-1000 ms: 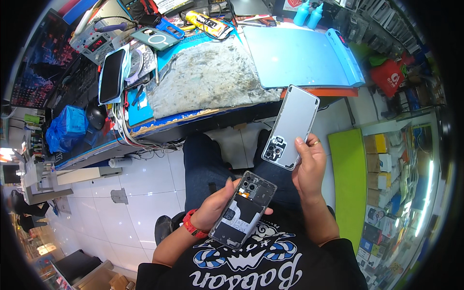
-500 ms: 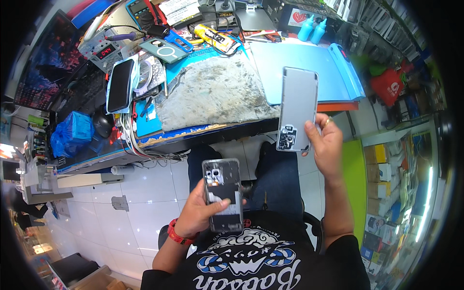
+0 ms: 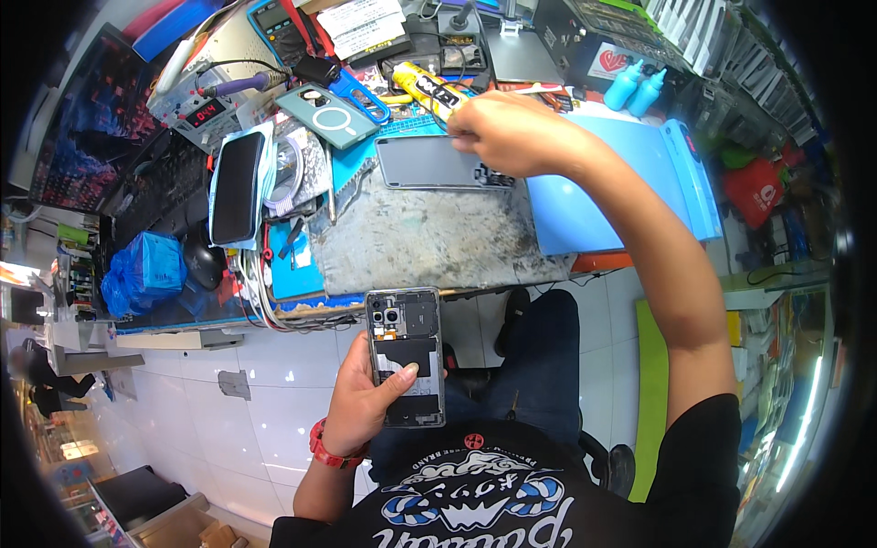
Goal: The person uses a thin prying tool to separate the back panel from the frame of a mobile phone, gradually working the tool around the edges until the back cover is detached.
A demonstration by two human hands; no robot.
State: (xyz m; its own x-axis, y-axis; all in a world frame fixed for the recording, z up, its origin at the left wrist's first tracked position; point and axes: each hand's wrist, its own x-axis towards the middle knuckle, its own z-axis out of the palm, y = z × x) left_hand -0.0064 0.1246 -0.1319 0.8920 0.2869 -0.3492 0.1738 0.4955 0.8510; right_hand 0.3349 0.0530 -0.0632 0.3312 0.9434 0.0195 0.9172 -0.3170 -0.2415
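Observation:
My left hand (image 3: 370, 388) grips an opened phone (image 3: 407, 356) over my lap, thumb across the battery area. Its cameras sit at the top left and its inner parts are exposed. On the grey, stained work mat (image 3: 429, 233) a grey phone back cover (image 3: 425, 164) lies sideways, its camera cutouts toward the right. Curled fingers of my right hand (image 3: 512, 135) are at the cover's far edge, seemingly still pinching it; the fingertips are partly hidden. Just behind that hand lies a yellow tube (image 3: 425, 89).
A blue pad (image 3: 585, 205) lies right of the mat. To the left are a dark-screened phone (image 3: 237, 187), a green phone back (image 3: 329, 117), a coiled cable (image 3: 287, 169) and a mouse (image 3: 203, 256). Two light-blue bottles (image 3: 624, 87) stand at the back right. Cables hang from the front edge.
My right hand has carried the back cover left from the right side, turned it sideways and laid it on the mat. The opened phone stays in my left hand, slightly shifted.

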